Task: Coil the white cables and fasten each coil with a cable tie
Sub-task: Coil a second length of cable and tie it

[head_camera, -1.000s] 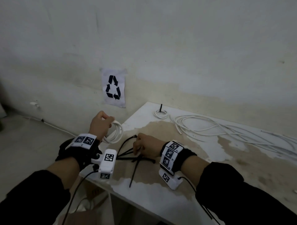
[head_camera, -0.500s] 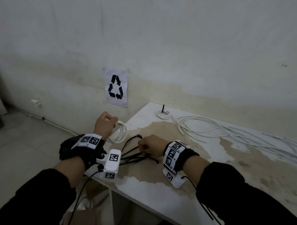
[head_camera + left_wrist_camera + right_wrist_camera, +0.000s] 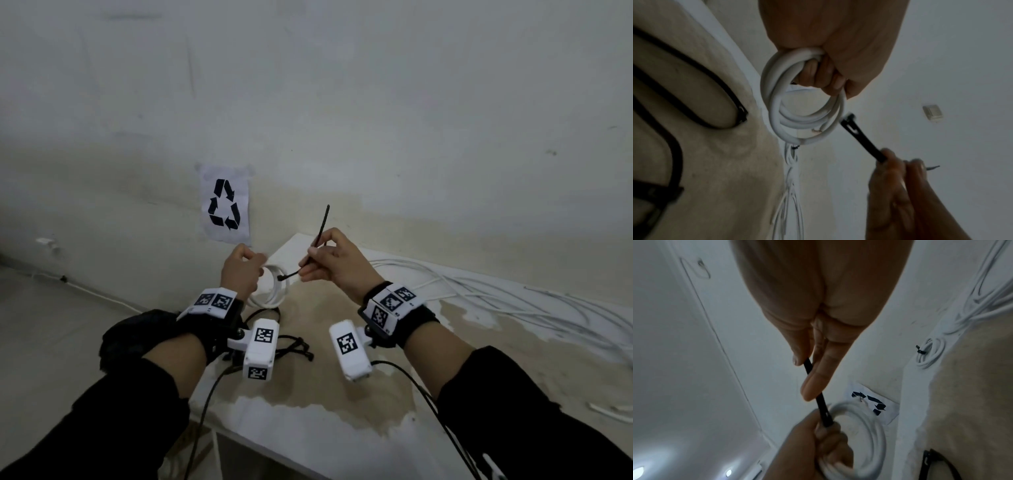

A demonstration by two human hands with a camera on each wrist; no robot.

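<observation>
Working down from the table [image 3: 342,431]: most loose cables [image 3: 513,301] are lying uncoiled, one tied coil [image 3: 929,353] is sitting finished by the wall. I'm gripping a fresh coil [image 3: 803,113] in my left hand [image 3: 241,270] and pinching a tie [image 3: 320,229] in my right hand [image 3: 337,262], its head nearing the coil, not yet looped.

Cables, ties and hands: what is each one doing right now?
White coil: looped, untied, held.
Black cable tie: unfastened, head beside the coil.
Left hand: grips coil.
Right hand: pinches tie.
Loose cables: uncoiled on table.
Spare ties: lying on table.
</observation>
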